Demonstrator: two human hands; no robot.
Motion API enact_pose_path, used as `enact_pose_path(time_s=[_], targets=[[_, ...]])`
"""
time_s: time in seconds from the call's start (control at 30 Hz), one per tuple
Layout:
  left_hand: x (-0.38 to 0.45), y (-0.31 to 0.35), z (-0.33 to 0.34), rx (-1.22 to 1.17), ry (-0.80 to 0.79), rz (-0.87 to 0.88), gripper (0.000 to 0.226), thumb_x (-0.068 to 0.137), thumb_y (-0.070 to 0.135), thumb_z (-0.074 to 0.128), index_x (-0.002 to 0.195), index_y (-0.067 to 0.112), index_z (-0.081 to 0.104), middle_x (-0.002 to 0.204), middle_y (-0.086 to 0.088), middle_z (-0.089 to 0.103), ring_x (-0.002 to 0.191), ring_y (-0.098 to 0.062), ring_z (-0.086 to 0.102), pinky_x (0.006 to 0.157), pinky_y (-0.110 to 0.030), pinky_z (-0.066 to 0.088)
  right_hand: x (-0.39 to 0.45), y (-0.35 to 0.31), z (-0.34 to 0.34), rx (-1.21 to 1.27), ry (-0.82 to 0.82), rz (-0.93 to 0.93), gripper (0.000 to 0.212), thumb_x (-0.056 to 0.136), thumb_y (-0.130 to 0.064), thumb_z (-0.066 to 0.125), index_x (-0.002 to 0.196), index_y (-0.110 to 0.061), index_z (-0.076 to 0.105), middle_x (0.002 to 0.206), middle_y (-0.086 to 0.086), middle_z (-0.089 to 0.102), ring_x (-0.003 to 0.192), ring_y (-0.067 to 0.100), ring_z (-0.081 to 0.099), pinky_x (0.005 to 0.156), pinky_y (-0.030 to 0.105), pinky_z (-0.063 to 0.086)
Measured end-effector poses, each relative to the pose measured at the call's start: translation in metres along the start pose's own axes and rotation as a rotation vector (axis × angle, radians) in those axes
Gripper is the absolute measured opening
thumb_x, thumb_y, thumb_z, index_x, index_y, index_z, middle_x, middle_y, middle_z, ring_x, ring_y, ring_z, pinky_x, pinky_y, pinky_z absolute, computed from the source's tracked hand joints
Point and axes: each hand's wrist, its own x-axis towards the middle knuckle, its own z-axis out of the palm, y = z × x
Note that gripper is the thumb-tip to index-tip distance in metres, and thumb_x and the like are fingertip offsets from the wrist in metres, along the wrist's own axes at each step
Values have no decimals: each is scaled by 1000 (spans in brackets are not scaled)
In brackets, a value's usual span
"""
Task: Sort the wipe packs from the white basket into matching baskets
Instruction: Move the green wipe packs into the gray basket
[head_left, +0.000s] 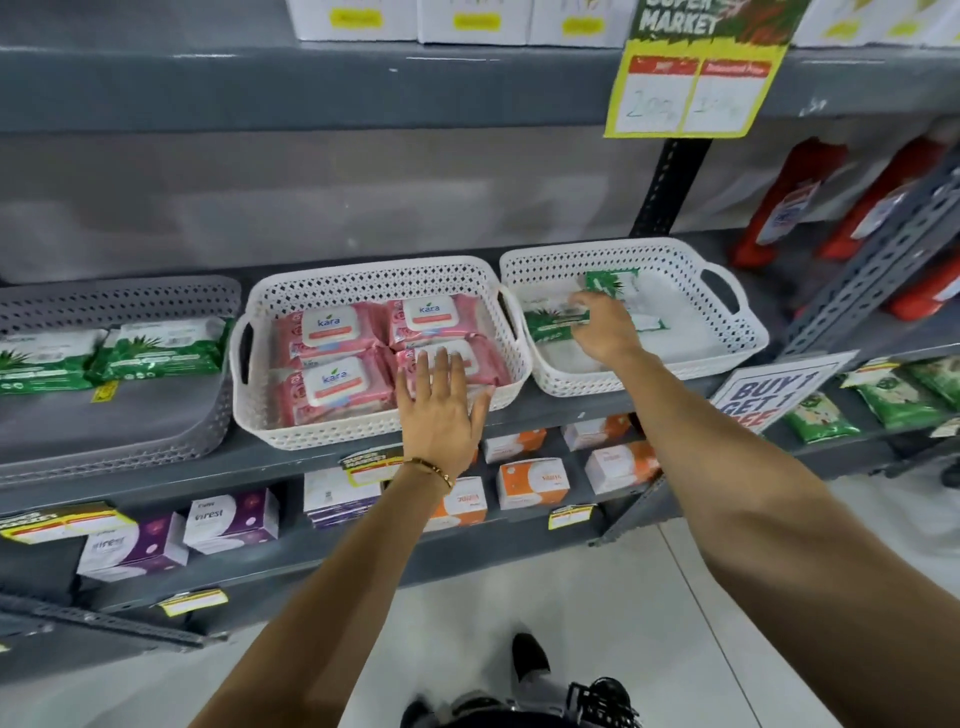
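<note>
Head view looks down on a grey shelf (130, 483) carrying three baskets in a row: a grey basket (119, 291) on the left, a middle white basket (363, 431), and a right white basket (623, 382) touching it. Four pink packs (332, 332) fill the middle basket, green packs (156, 348) lie in the grey one, and a few loose green packs (550, 322) remain in the right basket, which looks like the one being emptied. The sorting seems far along, with the pink side likely finished. The left hand (441, 405) lies flat, fingers straight and spread, on the front right pink pack (467, 358), apparently settling it in place. The right hand (608, 332) reaches over the leftover green packs. Its back faces the camera and its fingertips are hidden, so I cannot tell whether it grips one yet. The next move probably calls for a firm pinch on one green pack, then a carry across the pink basket to the grey one. The grey basket is cut off at the left edge, the green labels are blurred, and the hand covers part of the remaining packs, so their count is unclear.
</note>
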Motion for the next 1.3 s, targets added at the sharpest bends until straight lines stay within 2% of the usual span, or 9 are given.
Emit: enact_pose_path(time_s=[0.2,0.3,0.43,0.63,0.77,0.87,1.03,1.23,1.3], targets=[[22,50,11,-28,64,-81,65,94,51,27,137,5,38,141,-17,45,133,-36,35,109,-56,20,36,37,-5,-125,-149,-180,67,77,9,57,138,-17,44,145,9,45,125,30,50,101,36,45],[27,70,14,28,96,-124,64,93,50,25,128,3,50,132,-17,55,125,-35,47,103,-55,33,59,43,-2,-220,-261,-262,81,76,8,58,146,-20,29,156,6,26,141,28,27,113,39,30],[27,77,19,22,121,-169,59,94,44,24,125,4,53,131,-16,56,126,-33,46,102,-54,34,82,41,5,-349,-419,-343,89,79,0,59,150,-20,9,160,5,4,147,25,3,118,41,6],[27,80,21,41,154,-192,51,94,38,29,116,5,61,126,-17,60,122,-32,52,99,-52,40,94,41,17,-493,-492,-401,88,80,-7,56,150,-20,5,160,9,7,147,26,6,119,49,-7],[27,80,20,46,153,-193,51,94,38,29,115,5,61,124,-17,61,122,-33,52,101,-51,39,94,44,16,-379,-443,-399,86,77,-7,63,149,-17,17,154,11,28,140,31,27,119,48,11],[26,80,19,39,138,-186,53,94,38,28,117,4,60,126,-17,60,123,-32,51,102,-50,36,89,47,13,-294,-406,-419,82,77,-3,65,147,-17,24,150,12,34,136,32,33,115,45,25],[25,74,16,11,73,-149,62,93,43,17,127,5,51,137,-16,50,132,-31,40,108,-49,28,75,50,11,-199,-308,-379,84,76,4,66,146,-20,27,153,5,29,141,26,23,117,41,20],[6,36,9,20,60,-72,66,92,45,14,131,3,46,141,-17,45,135,-33,34,113,-49,21,52,38,1,-169,18,-323,77,70,-12,74,139,-14,41,132,9,49,124,30,38,107,38,33],[-5,13,4,22,68,-71,65,92,45,16,131,3,47,139,-17,48,133,-35,37,111,-50,23,42,30,-2,-197,170,-297,72,68,-11,71,136,-12,46,126,12,53,118,32,42,102,39,37]])
